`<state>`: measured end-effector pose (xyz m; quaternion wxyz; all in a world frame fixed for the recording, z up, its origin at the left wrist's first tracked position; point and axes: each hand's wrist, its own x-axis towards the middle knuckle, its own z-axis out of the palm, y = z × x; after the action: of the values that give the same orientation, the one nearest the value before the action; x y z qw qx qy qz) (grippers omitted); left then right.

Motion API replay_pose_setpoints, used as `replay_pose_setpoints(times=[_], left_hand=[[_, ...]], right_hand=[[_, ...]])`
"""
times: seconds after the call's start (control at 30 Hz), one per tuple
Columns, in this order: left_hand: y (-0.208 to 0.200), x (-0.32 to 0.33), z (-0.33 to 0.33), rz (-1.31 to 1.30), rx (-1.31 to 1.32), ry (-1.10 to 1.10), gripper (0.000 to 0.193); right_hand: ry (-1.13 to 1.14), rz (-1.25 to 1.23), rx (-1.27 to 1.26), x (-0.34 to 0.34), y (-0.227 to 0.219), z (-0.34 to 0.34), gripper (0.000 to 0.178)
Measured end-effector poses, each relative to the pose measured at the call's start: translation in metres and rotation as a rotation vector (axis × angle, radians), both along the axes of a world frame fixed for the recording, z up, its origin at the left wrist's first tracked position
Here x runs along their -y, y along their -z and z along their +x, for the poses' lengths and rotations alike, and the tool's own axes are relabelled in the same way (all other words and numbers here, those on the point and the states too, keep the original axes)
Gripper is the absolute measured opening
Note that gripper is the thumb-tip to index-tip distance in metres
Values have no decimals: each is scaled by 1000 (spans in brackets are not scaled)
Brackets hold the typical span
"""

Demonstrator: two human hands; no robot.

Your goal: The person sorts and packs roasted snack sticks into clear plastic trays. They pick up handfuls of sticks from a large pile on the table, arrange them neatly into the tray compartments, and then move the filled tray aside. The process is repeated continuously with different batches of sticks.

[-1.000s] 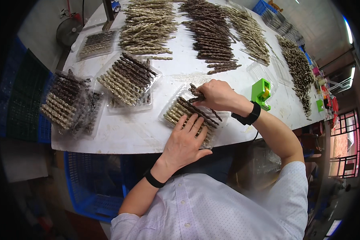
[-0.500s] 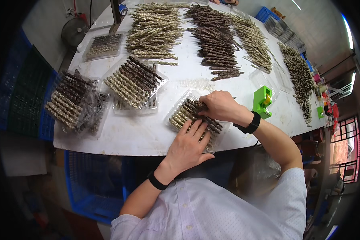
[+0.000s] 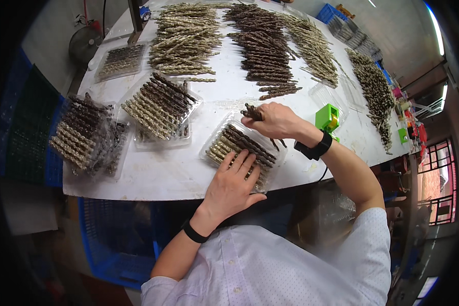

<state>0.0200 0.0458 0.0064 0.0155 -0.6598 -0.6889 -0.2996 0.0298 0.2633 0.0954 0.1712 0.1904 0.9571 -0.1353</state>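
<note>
Near the front edge of the white table, a clear plastic tray (image 3: 274,176) holds a row of pale gold twisted sticks (image 3: 220,149) and a row of dark brown twisted sticks (image 3: 246,142). My left hand (image 3: 232,181) lies over the tray with its fingers spread on the sticks. Just above the tray's far right side, my right hand (image 3: 276,120) is closed round a small bunch of dark twisted sticks (image 3: 252,111). Their ends poke out at the left of the fist, and thin ends show below it.
Left of my hands stand filled clear trays (image 3: 160,106) and a bagged stack (image 3: 81,130). Long piles of pale sticks (image 3: 183,43) and dark sticks (image 3: 262,51) cover the far table. A green tape dispenser (image 3: 326,120) stands at right, near a clear lid (image 3: 319,97).
My right hand has lifted slightly from the tray, with a bunch of dark sticks now showing in it. The left hand stays on the tray. The whole view has shifted a little.
</note>
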Motion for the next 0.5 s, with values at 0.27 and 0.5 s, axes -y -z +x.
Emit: replay_pose_setpoints(times=[0.27,0.5], left_hand=[[0,2,0,-16,-4,6,67],[1,1,0,-2,1,-3,67]], right_hand=[[-102,178,-89,3,18,14,56],[-192,148,-235,-1,26,17,36]])
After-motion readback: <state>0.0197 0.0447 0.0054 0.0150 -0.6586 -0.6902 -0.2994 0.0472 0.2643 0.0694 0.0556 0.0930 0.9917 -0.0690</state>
